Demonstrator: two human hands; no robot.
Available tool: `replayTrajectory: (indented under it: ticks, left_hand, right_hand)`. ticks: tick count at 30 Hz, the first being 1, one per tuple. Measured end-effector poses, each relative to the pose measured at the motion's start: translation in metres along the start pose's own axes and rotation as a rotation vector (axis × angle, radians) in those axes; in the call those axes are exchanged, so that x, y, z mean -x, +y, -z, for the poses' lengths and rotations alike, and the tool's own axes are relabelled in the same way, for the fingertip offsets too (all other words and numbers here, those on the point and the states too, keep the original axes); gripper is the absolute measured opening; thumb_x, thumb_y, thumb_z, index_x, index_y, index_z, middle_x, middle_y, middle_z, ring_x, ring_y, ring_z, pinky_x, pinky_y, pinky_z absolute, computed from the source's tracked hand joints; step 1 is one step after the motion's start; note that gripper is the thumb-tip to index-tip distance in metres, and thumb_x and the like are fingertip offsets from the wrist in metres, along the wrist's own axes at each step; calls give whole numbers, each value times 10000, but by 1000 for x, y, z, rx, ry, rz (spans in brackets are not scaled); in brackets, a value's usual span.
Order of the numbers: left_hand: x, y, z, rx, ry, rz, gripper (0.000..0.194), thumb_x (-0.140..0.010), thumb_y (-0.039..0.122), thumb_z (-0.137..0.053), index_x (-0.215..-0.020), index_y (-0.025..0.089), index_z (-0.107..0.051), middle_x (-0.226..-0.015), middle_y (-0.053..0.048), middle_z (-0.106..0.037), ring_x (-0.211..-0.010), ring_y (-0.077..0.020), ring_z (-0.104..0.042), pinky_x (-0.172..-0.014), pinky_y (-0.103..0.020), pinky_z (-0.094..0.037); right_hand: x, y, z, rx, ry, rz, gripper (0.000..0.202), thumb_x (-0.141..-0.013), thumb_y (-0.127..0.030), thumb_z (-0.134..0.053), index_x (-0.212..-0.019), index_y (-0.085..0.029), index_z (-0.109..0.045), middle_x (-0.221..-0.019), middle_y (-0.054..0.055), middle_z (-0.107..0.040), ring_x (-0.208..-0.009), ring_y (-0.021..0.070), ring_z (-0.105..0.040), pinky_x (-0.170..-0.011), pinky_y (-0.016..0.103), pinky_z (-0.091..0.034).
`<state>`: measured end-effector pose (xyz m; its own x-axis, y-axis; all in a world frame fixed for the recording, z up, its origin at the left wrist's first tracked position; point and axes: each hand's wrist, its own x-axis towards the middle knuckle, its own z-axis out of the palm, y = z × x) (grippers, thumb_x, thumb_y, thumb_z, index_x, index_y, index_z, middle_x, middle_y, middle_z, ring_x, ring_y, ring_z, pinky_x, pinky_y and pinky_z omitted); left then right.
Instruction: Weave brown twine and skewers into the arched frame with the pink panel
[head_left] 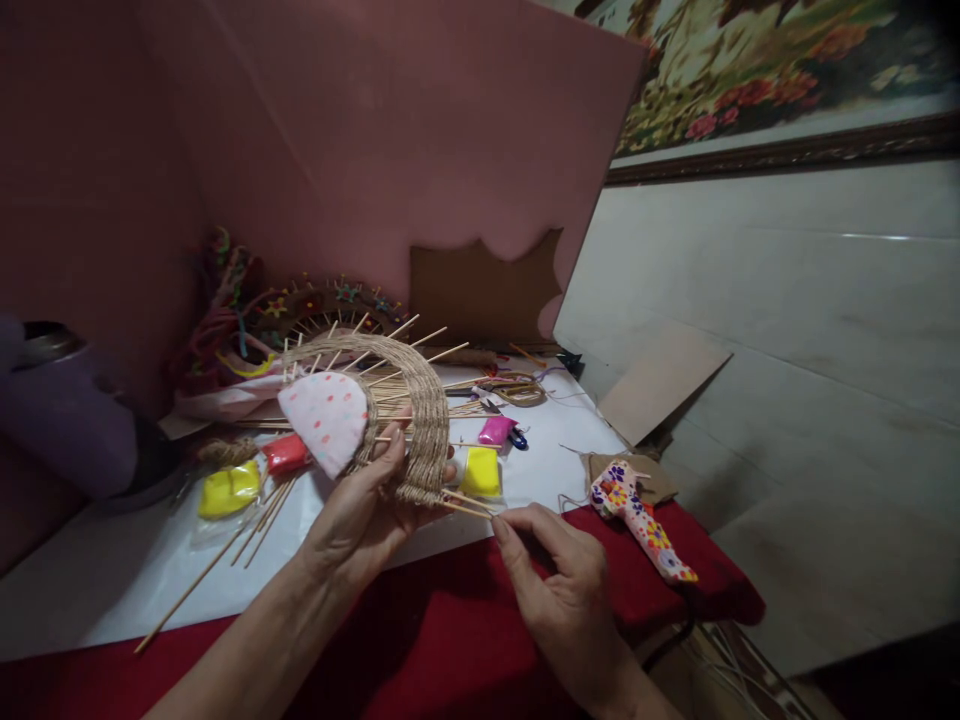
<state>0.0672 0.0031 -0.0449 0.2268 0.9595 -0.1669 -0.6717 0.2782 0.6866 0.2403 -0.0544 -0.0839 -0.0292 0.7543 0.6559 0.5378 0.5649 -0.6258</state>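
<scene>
Far left on the white table (pixel 112 560): yellow clay (pixel 229 490), red clay (pixel 286 453), loose sticks (pixel 259 520). Left hand (pixel 360 520) grips the fan (pixel 390 410), a half-round of skewers woven with twine, held just above the table; thumb pressed on the woven band, fingers behind. Right hand (pixel 555 575) pinches the twine end (pixel 480 510) at the fan's lower edge, thumb and forefinger closed. Judged step: weaving a row. Next pass needs the twine threaded between skewers and kept taut. Right: floral glue gun (pixel 645 525) on red cloth (pixel 675 590).
</scene>
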Motion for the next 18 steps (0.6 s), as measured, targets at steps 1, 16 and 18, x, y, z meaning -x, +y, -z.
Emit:
replayTrajectory:
  ticks: [1, 16, 18]
  left_hand:
    - [0, 0, 0, 0, -11, 1, 455, -891, 157, -475, -1320, 304, -434, -850, -65, -717, -637, -228, -706, -559, -396, -583]
    - [3, -3, -2, -153, -25, -17, 475, -877, 183, -509, -1336, 283, -436, -858, -78, -718, -646, -241, -706, -538, -394, -584]
    - [4, -4, -3, -166, -50, -13, 499, -873, 180, -516, -1351, 287, -420, -875, -80, -716, -649, -241, -705, -547, -399, -586]
  right_hand:
    - [0, -1, 2, 0, -2, 13, 113, -860, -141, -525, -789, -169, -608, -661, 10, -594, -597, 120, -558, -578, 227, -416]
    - [-7, -14, 11, 123, -40, 198, 97, -862, -107, -521, -831, -165, -593, -672, 28, -598, -613, 125, -553, -579, 239, -408]
    - [-13, -13, 10, 157, -27, 204, 99, -878, -128, -516, -842, -166, -600, -681, 30, -609, -621, 124, -561, -588, 237, -411]
